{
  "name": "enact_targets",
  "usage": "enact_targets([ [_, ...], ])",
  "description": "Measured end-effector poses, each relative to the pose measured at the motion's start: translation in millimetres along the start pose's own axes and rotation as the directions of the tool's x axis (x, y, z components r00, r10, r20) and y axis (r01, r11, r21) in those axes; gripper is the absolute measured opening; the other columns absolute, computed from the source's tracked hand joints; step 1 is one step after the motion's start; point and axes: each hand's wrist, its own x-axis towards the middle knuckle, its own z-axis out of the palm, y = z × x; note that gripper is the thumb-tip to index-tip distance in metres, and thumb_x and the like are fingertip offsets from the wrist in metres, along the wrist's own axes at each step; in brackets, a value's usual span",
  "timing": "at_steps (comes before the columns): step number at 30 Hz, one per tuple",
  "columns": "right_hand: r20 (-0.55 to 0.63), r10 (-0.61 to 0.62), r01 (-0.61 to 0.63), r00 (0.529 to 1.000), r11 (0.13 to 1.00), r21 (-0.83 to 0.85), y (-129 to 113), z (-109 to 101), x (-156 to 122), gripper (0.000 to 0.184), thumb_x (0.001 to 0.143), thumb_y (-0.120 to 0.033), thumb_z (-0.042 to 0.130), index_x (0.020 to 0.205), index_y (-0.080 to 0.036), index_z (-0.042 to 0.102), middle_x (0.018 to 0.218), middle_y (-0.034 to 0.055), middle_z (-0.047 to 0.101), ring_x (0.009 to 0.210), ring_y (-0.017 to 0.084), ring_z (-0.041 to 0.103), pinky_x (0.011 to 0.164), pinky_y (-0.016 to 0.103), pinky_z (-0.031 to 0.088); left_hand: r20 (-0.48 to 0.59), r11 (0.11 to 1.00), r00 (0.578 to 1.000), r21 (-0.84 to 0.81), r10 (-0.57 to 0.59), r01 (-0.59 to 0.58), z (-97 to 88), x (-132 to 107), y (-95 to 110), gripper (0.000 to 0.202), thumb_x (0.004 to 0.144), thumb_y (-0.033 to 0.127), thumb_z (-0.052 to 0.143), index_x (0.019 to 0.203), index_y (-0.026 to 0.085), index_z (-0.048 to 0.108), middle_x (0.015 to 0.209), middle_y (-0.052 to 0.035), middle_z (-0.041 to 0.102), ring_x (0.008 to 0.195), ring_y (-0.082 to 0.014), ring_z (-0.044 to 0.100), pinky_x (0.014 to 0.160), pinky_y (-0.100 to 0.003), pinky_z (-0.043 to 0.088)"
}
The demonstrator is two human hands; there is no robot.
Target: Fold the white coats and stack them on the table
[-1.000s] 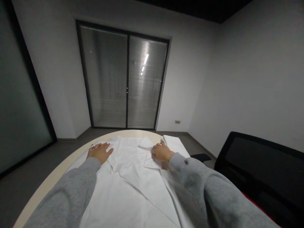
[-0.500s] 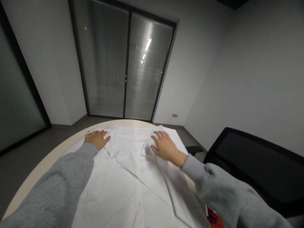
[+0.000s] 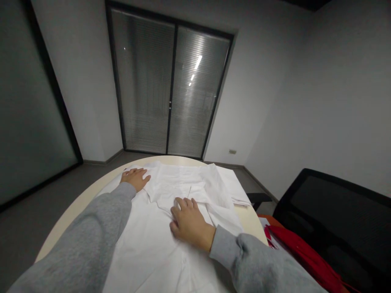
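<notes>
A white button-front garment [image 3: 146, 240] lies spread over a round table, its cloth creased and in layers toward the far edge. My left hand [image 3: 135, 179] rests flat on the far left part of it, fingers spread. Nearer to me and right of the middle, my right hand [image 3: 191, 224] is palm down over the cloth with its fingers apart and slightly bent. Neither hand grips anything that I can see. Part of the garment is hidden under my grey sleeves.
The pale rim of the table [image 3: 70, 215] shows at left. At right stands a black mesh chair [image 3: 336, 219], with a red item [image 3: 302, 248] on or by its seat. Beyond the table is a dark-framed glass door [image 3: 171, 81] with blinds.
My right hand has moved toward me and left across the garment, and a white fold now lies to its right. My left hand stays on the cloth. The view has swung slightly.
</notes>
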Motion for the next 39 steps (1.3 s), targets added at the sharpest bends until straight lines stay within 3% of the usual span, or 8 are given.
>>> enact_targets([
  [5,0.031,-0.094,0.095,0.995,0.994,-0.051,-16.2,-0.5,58.7,0.053,0.085,-0.039,0.065,0.130,-0.013,0.058,0.134,0.0192,0.060,0.122,0.035,0.057,0.106,0.052,0.043,-0.011,1.000,1.000,-0.017,-0.002,0.002,0.6,-1.8,-1.2,0.061,0.097,0.061,0.038,0.147,0.033,0.057,0.160,-0.0055,0.048,0.144,-0.0342,0.040,0.113,-0.056,0.026],
  [9,0.043,-0.127,0.129,0.991,0.991,-0.042,-24.7,8.6,90.5,0.035,0.091,-0.026,0.057,0.124,-0.017,0.062,0.115,0.0142,0.071,0.107,0.028,0.066,0.091,0.042,0.050,-0.022,0.999,1.000,-0.036,-0.003,0.002,-1.1,-3.6,-3.0,0.059,0.097,0.060,0.040,0.147,0.033,0.057,0.160,-0.0052,0.049,0.144,-0.0330,0.040,0.114,-0.054,0.026],
  [14,-0.104,0.005,-0.002,0.995,1.000,0.026,11.8,-24.9,90.0,0.029,0.085,-0.013,0.053,0.107,-0.023,0.069,0.105,0.0073,0.075,0.096,0.023,0.068,0.079,0.032,0.047,-0.021,0.999,1.000,-0.045,0.001,-0.002,-4.2,-3.8,-3.0,0.058,0.096,0.060,0.041,0.145,0.034,0.059,0.158,-0.0040,0.051,0.143,-0.0326,0.042,0.113,-0.054,0.027],
  [17,-0.298,0.232,-0.204,0.926,0.971,0.121,64.9,-66.9,66.3,0.025,0.085,-0.017,0.049,0.100,-0.021,0.068,0.100,0.0082,0.075,0.091,0.023,0.067,0.074,0.030,0.045,-0.023,0.998,1.000,-0.058,0.002,-0.003,-4.0,-4.2,-2.2,0.059,0.096,0.060,0.041,0.144,0.032,0.059,0.158,-0.0048,0.052,0.144,-0.0333,0.040,0.114,-0.056,0.026],
  [24,-0.541,0.605,-0.444,0.584,0.796,0.410,180.5,-123.7,-63.4,0.035,0.087,-0.033,0.043,0.100,-0.012,0.066,0.091,0.0100,0.071,0.078,0.020,0.063,0.067,0.029,0.046,-0.072,0.986,0.997,-0.158,0.034,-0.045,-25.0,-14.5,10.3,0.052,0.095,0.044,0.048,0.138,0.018,0.064,0.158,-0.0152,0.049,0.145,-0.0389,0.038,0.115,-0.061,0.024],
  [29,-0.567,0.779,-0.094,0.268,0.607,0.789,218.3,-108.0,-151.5,0.025,0.065,-0.039,0.075,0.077,-0.020,0.064,0.075,0.0021,0.066,0.067,0.018,0.056,0.057,0.028,0.042,-0.081,0.904,0.956,-0.311,0.281,-0.292,-67.2,-49.1,75.4,0.049,0.098,0.040,0.043,0.139,0.018,0.060,0.147,-0.0115,0.060,0.133,-0.0323,0.052,0.114,-0.049,0.035],
  [34,-0.526,0.810,0.194,0.258,0.490,0.850,231.2,-85.7,-194.4,0.027,0.061,-0.045,0.076,0.074,-0.028,0.059,0.078,0.0004,0.063,0.068,0.019,0.057,0.060,0.032,0.049,0.116,0.659,0.725,-0.532,0.679,-0.532,-68.2,-131.3,164.6,0.040,0.091,0.057,0.056,0.110,0.027,0.073,0.105,-0.0016,0.077,0.089,-0.0252,0.073,0.079,-0.036,0.056],
  [39,-0.472,0.824,0.237,0.312,0.414,0.879,220.6,-59.2,-205.7,0.023,0.066,-0.040,0.073,0.082,-0.029,0.061,0.087,0.0002,0.065,0.073,0.021,0.060,0.067,0.037,0.052,0.071,0.696,0.754,-0.448,0.653,-0.561,-27.0,-169.7,210.6,0.057,0.080,0.064,0.059,0.120,0.024,0.068,0.121,-0.0134,0.069,0.103,-0.0457,0.070,0.080,-0.057,0.052],
])
